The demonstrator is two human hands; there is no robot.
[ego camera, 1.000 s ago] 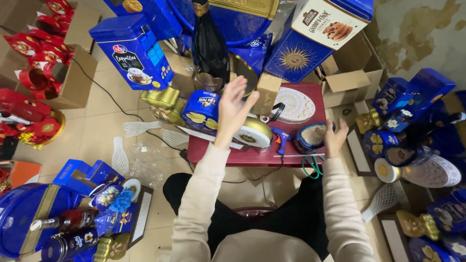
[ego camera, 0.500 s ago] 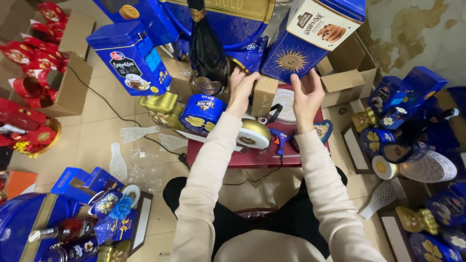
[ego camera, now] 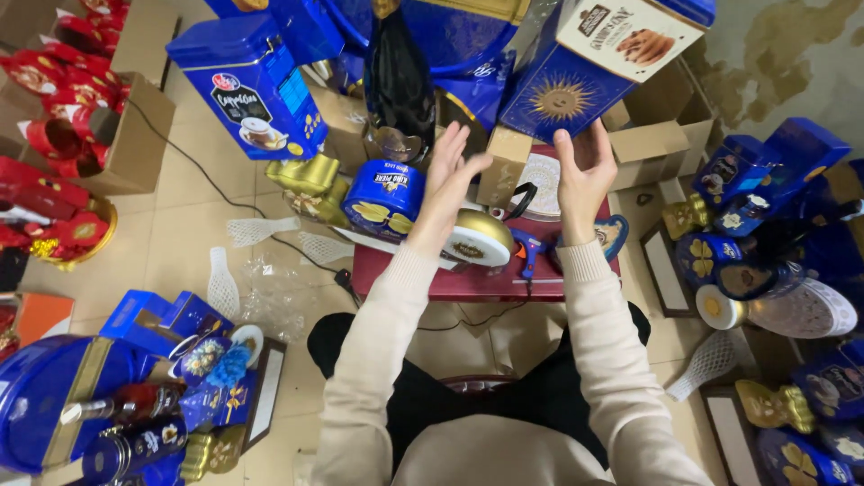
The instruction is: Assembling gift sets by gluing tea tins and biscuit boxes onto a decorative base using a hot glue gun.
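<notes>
Seen from above, a seated person in cream sleeves reached forward over a low dark-red table (ego camera: 423, 281) crowded with gift goods. The left hand (ego camera: 453, 173) was raised with fingers spread and loose, holding nothing, poised above a round blue tin with gold lettering (ego camera: 384, 198) and a shiny gold dome-shaped lid (ego camera: 480, 238). The right hand (ego camera: 585, 169) was also lifted, palm inward and fingers apart, empty, just below a large blue box with a gold sun emblem (ego camera: 562, 97). Between the two hands stood a small plain cardboard box (ego camera: 504, 164), with a white lace-patterned plate (ego camera: 543, 178) behind it on the table.

Compared with a second earlier, the right hand had risen from the table's right part, near a blue heart-shaped dish (ego camera: 614, 236), to the level of the left. Half a second earlier both hands were already up; since then they had shifted only slightly. A tall blue coffee tin (ego camera: 247, 85) stood far left.
</notes>
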